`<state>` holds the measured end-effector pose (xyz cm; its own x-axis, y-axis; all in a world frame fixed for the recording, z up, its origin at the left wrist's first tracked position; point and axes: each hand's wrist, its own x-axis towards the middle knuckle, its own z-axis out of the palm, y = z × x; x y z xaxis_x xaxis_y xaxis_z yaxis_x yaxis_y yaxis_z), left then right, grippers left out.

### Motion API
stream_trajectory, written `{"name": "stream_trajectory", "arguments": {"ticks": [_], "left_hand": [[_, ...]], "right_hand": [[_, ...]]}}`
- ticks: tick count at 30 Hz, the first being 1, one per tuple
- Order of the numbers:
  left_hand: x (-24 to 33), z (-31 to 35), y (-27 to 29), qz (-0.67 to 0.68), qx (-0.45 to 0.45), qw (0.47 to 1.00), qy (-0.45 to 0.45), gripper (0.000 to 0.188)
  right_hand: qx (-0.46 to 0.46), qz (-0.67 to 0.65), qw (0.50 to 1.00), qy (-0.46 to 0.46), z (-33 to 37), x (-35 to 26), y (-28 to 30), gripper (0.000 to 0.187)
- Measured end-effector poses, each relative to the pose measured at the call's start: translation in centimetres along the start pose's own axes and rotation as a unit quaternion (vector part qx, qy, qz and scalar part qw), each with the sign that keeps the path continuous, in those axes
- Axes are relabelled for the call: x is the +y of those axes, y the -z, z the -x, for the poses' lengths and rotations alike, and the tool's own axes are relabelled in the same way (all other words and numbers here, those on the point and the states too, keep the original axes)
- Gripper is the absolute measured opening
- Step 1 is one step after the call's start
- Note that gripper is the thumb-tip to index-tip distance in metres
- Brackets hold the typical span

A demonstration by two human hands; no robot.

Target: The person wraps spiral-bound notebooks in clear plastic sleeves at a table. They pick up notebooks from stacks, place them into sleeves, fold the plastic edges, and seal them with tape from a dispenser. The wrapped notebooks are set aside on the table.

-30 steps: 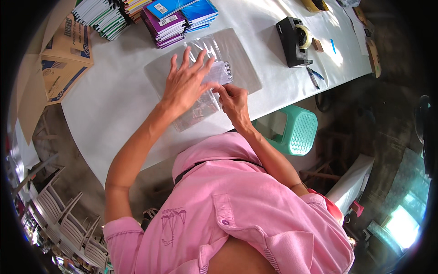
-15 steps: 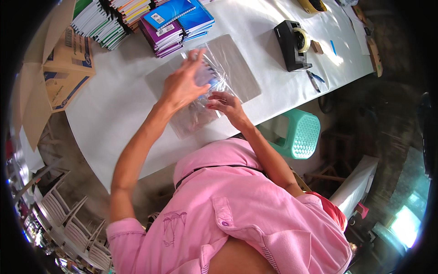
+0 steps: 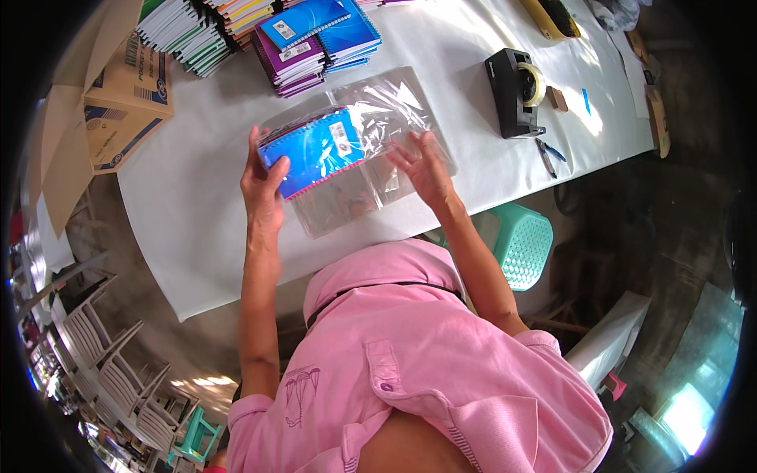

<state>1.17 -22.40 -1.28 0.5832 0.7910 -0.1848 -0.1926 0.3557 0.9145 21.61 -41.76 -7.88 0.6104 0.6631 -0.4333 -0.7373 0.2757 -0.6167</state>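
Note:
My left hand [image 3: 262, 191] grips the left end of a small stack of spiral notebooks [image 3: 315, 158], thumb on top and fingers round the side. A blue cover with a white label faces up. Clear plastic film encloses the stack, and the loose part of this plastic bag [image 3: 390, 106] spreads to the right. Beside that loose film is my right hand [image 3: 426, 169], fingers apart; whether they touch the film is unclear. More flat clear plastic bags [image 3: 331, 211] lie on the table beneath.
Purple and blue notebooks [image 3: 296, 59] are stacked at the back, beside more notebook piles [image 3: 185, 39]. An open cardboard box [image 3: 130, 118] stands left. A black tape dispenser [image 3: 509, 94] and blue-handled pliers [image 3: 550, 155] lie right. A green stool [image 3: 524, 248] stands by the table edge.
My left hand has moved left and now holds the bagged stack with the blue cover showing. My right hand has shifted right, its fingers spreading beside the loose film.

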Motion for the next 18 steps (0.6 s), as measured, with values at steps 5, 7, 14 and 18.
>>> {"name": "stream_trajectory", "arguments": {"ticks": [5, 7, 14, 18], "left_hand": [[-0.8, 0.9, 0.5, 0.081, 0.026, 0.996, 0.033, 0.085], [-1.2, 1.0, -1.1, 0.124, 0.010, 0.992, 0.016, 0.085], [-5.5, 1.8, -2.8, 0.163, -0.043, 0.984, 0.052, 0.101], [-3.5, 0.9, -1.5, -0.051, -0.156, 0.983, -0.083, 0.115]], "right_hand": [[-0.031, -0.176, 0.980, -0.085, 0.5, -2.6, 0.5, 0.087], [-0.196, 0.072, 0.973, -0.100, 2.6, -2.9, -2.7, 0.092], [-0.149, 0.284, 0.944, 0.084, 3.2, -2.9, -10.2, 0.090], [-0.250, 0.452, 0.839, 0.171, 1.0, -3.6, -6.6, 0.080]]}}
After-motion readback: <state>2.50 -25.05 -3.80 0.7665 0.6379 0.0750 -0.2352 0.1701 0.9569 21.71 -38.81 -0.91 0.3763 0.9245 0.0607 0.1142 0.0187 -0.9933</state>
